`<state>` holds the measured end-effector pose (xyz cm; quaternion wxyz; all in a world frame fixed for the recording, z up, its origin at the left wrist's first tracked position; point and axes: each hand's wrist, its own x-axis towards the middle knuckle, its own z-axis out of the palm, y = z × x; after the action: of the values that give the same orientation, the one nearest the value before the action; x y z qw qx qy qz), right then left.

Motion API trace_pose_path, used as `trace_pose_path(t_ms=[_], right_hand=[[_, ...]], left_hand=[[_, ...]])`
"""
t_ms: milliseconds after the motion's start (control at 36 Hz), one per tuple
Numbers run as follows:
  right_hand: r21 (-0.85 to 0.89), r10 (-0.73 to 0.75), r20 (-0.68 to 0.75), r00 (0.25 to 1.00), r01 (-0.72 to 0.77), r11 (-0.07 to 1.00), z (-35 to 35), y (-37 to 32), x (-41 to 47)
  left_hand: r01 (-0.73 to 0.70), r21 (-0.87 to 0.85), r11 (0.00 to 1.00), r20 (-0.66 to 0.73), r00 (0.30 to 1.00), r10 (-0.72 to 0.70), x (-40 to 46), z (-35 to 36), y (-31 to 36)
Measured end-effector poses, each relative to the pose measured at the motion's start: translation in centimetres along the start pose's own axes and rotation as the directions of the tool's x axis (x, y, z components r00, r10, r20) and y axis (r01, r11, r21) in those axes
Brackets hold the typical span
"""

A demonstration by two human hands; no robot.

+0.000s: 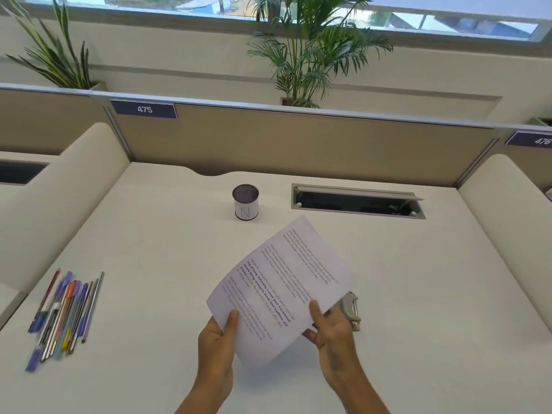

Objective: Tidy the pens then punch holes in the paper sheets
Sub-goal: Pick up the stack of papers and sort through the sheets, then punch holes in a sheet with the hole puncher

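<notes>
While both hands, left [216,345] and right [334,333], pinch the paper sheets' [283,288] near edge, bare desk [433,279] spreads rightward.

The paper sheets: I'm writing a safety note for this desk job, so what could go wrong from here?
1. The paper sheets are pinched only at their near corners by the left hand and right hand, so they may fan out and punch unevenly.
2. The hole punch is half hidden under them, so fingers could stray into it.
3. The pens lie loose, outside the pen cup, and could roll.
</notes>
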<state>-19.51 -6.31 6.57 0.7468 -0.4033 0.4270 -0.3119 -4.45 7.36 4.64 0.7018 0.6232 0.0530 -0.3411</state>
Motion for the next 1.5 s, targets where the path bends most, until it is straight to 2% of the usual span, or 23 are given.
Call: trace_pose_path(t_ms=[167,306,500,639,750,917,1083,1167,1500], right_hand=[[-0.180,-0.044,-0.156,0.987,0.016,0.983,1.9,2.3,-1.1],[-0.221,-0.063,-0.274,0.960,0.001,0.975,1.6,2.2,-0.9],[-0.210,-0.044,-0.349,0.936,-0.033,0.977,-2.2,0.8,0.5],[-0.191,0.002,-0.356,0.934,-0.075,0.979,-7.5,-0.8,2.1],[-0.244,0.031,-0.369,0.929,-0.129,0.961,-12.5,-2.8,3.3],[-0.366,0.066,-0.380,0.923,-0.215,0.905,-19.2,-6.5,3.9],[-0.441,0.104,-0.402,0.910,-0.292,0.849,-23.6,-8.2,4.5],[-0.441,0.127,-0.410,0.903,-0.318,0.839,-25.0,-8.3,5.0],[-0.455,0.191,-0.369,0.910,-0.356,0.816,-27.2,-7.9,6.5]], left_hand=[[0.058,-0.064,0.996,0.007,0.998,-0.057,-1.5,1.7,-1.8],[0.087,-0.051,0.995,0.048,0.995,-0.084,-2.9,2.8,-2.4],[0.076,0.096,0.992,0.088,0.993,-0.085,-3.6,3.4,-3.5],[0.001,0.247,0.969,0.123,0.992,-0.032,-3.1,4.4,-3.8],[-0.079,0.343,0.936,0.183,0.983,0.016,-1.7,5.4,-4.1],[-0.247,0.490,0.836,0.253,0.958,0.135,1.0,8.1,-5.1],[-0.409,0.637,0.654,0.343,0.910,0.234,4.0,11.6,-7.3],[-0.441,0.677,0.589,0.371,0.896,0.244,5.2,13.7,-8.6],[-0.470,0.755,0.458,0.429,0.881,0.198,7.3,20.5,-11.8]])
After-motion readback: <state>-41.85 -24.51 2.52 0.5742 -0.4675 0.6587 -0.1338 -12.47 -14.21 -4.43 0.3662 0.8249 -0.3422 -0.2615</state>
